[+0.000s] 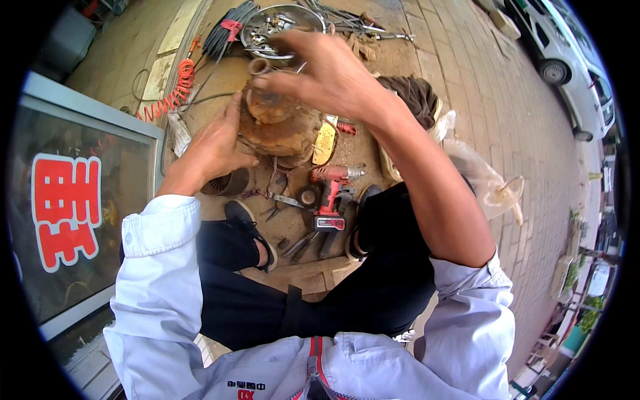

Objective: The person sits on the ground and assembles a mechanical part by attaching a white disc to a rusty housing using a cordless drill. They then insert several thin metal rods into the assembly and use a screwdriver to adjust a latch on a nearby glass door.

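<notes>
Brown part [272, 109] looks heavy, rigid; I'd grip its sides; left hand [212, 148] spread against it, right hand [319, 79] half-curled, hold unclear

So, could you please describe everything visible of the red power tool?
The red power tool looks like plastic, with a dark nose pointing right, a red handle and a dark-and-red battery pack at its base. It lies on the dirty ground, pack between the shoes, clear of the left hand and right hand. A small round part sits beside its handle; contact is unclear.
</notes>
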A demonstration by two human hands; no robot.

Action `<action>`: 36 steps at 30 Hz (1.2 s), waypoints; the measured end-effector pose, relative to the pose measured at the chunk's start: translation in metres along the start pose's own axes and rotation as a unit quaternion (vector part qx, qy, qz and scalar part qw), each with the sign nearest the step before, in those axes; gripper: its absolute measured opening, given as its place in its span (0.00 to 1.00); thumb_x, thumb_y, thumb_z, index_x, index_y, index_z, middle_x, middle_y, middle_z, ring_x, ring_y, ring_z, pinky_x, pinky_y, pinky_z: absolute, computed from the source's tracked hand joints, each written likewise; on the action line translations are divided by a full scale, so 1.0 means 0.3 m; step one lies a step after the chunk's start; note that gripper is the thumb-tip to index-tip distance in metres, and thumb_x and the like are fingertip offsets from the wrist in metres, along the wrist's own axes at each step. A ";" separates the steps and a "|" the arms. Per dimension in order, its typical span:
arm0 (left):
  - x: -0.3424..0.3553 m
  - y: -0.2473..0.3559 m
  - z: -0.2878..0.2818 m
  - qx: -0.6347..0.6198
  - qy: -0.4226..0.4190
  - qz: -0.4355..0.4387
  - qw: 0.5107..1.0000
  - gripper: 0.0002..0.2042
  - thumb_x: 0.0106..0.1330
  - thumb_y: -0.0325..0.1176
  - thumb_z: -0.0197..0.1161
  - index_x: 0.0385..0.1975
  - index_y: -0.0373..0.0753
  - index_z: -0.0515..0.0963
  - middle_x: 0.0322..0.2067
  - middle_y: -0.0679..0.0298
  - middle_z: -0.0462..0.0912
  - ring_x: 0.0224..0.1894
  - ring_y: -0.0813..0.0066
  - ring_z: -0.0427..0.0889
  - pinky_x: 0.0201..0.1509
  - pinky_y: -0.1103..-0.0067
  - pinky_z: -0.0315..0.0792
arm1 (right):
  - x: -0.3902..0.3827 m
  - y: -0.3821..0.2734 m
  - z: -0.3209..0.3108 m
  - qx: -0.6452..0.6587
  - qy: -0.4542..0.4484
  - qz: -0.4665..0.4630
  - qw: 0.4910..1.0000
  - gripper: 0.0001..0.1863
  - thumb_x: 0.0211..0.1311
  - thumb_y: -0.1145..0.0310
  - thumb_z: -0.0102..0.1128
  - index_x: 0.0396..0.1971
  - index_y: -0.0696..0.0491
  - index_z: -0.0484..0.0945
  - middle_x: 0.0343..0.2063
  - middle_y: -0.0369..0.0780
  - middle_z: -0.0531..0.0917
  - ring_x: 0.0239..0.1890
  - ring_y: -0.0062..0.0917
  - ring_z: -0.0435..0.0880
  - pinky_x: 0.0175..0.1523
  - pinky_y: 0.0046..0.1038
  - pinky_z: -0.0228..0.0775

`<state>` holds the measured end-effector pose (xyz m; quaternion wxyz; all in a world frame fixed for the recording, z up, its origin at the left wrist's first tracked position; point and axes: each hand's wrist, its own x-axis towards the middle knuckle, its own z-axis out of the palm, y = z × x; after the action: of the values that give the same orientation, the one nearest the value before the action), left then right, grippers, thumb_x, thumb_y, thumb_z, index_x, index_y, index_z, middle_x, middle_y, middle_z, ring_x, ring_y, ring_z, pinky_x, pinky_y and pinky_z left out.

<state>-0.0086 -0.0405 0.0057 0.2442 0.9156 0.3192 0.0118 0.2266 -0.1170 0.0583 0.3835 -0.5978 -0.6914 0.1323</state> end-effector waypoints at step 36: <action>0.038 0.008 0.047 0.064 0.043 -0.018 0.997 0.54 0.46 0.33 0.82 0.72 0.24 0.54 0.64 0.39 0.73 0.68 0.49 0.73 0.71 0.65 0.67 | 0.113 -0.012 0.060 -0.092 -0.107 -0.029 0.990 0.16 0.56 0.67 0.66 0.46 0.52 0.86 0.44 0.46 0.88 0.51 0.41 0.87 0.55 0.40 0.79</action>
<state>0.0043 -0.0415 -0.0071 0.1715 0.9220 0.3462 0.0269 0.2118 -0.0814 0.0613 0.2548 -0.5928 -0.7545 0.1202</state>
